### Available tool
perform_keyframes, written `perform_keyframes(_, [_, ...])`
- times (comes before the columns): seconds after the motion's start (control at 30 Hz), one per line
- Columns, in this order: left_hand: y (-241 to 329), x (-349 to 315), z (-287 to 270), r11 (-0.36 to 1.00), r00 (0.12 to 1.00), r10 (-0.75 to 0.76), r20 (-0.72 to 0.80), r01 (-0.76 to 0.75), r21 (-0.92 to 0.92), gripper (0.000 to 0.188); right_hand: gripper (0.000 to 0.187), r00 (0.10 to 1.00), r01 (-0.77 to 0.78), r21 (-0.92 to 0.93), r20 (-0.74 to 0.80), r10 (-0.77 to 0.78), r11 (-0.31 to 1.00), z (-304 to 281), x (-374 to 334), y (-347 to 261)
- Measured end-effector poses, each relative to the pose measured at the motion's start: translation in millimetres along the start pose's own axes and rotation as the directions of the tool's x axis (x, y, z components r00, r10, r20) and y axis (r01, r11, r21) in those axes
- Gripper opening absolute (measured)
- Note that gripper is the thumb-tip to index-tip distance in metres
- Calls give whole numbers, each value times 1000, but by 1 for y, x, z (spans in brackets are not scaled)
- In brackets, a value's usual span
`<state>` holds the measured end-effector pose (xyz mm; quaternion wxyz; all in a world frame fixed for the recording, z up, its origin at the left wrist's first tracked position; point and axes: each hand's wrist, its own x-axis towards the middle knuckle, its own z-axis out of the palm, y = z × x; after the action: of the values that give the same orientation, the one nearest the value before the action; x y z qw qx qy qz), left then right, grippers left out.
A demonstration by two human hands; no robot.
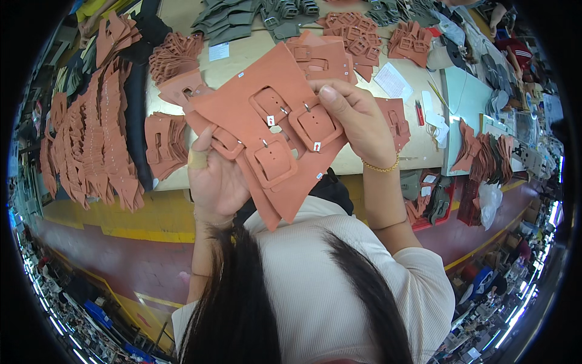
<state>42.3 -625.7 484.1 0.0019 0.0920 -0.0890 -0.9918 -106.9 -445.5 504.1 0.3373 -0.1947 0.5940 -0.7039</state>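
Observation:
Above the near edge of the worktable, I hold up a few overlapping terracotta buckled leather pieces. They have cut-out slots, covered square buckles and small white arrow stickers. My left hand, a plaster on its thumb, grips them at their left side; its other fingers are partly hidden behind them. At the upper right edge, my right hand is closed on the same pieces, its thumb in front by a buckle. Just beyond lie more matching pieces on the table.
Stacks of terracotta pieces fill the left side, with another pile nearer the middle. Dark green pieces lie at the back. To the right are a paper sheet, a red cutter and a red crate.

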Motion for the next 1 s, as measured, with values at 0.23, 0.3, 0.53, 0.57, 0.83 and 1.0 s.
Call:
perform_keyframes(0.23, [-6, -2, 5, 995, 992, 96, -83, -92, 51, 62, 38, 998, 69, -120, -8, -70, 990, 0, -1, 1])
perform_keyframes(0.3, [-8, -3, 8, 972, 985, 119, -123, -90, 218, 64, 37, 996, 83, -208, -22, -89, 975, -1, -6, 1])
perform_keyframes(0.53, [-6, 1, 22, 983, 994, 109, 17, -111, 150, 70, 28, 852, 299, -240, -369, -372, 923, -54, -35, -38])
perform_keyframes(0.57, [-5, 1, 23, 979, 993, 113, 15, -114, 169, 72, 28, 813, 317, -292, -407, -417, 902, -62, -38, -43])
perform_keyframes(0.83, [-5, 1, 26, 962, 990, 136, 32, -140, 235, 76, 24, 773, 261, -392, -462, -434, 882, -83, -56, -44])
perform_keyframes(1.0, [-4, -1, 30, 946, 987, 154, 49, -161, 283, 78, 26, 816, 228, -394, -422, -396, 890, -79, -53, -41])
